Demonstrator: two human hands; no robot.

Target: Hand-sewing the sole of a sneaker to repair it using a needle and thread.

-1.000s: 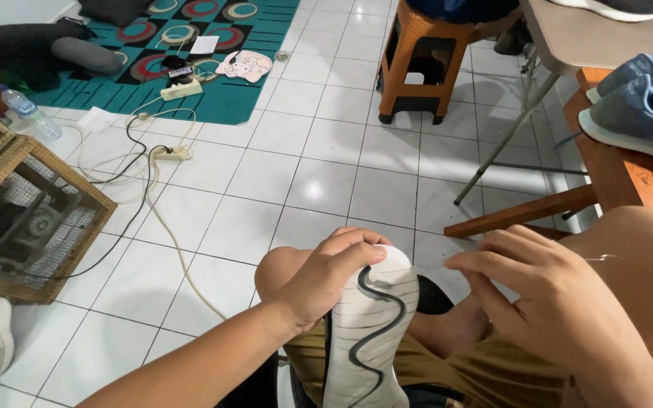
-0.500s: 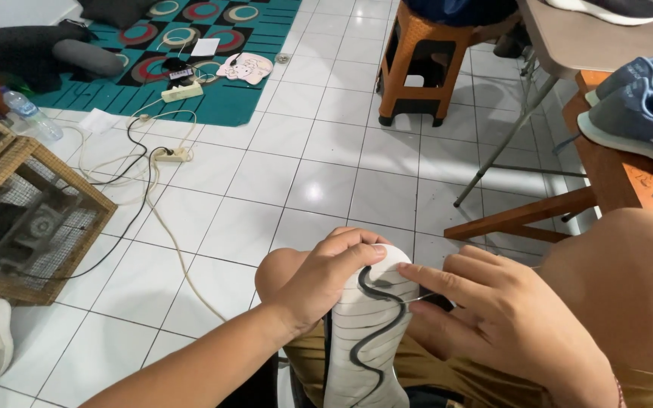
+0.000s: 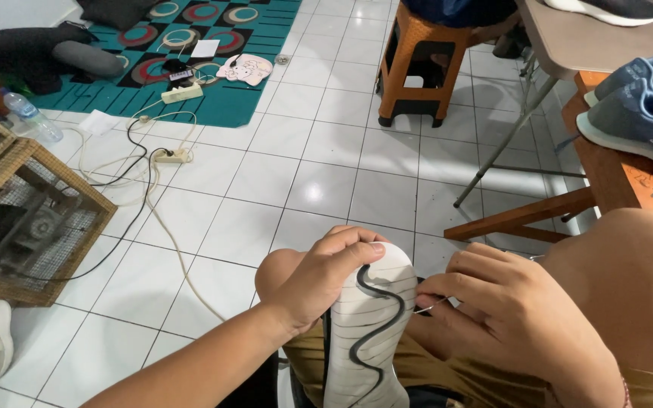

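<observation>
White tiled floor (image 3: 326, 181), sneaker being worked on.
An upturned white-soled sneaker (image 3: 368, 332) is being gripped by the left hand (image 3: 319, 276); a thin thread (image 3: 434, 305) is being pinched by the right hand (image 3: 508, 317).

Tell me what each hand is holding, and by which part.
The left hand grips the white-soled shoe with a black wavy line around its toe end. The right hand pinches a thin needle or thread beside the sole's edge.

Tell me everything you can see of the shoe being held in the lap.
The shoe is turned sole-up, toe pointing away from the person. Its sole looks like white ribbed rubber with a black wavy line running along it. The left hand grips the toe end, fingers curled over the edge. The right hand pinches something thin at the sole's right edge. The upper is mostly hidden.
</observation>
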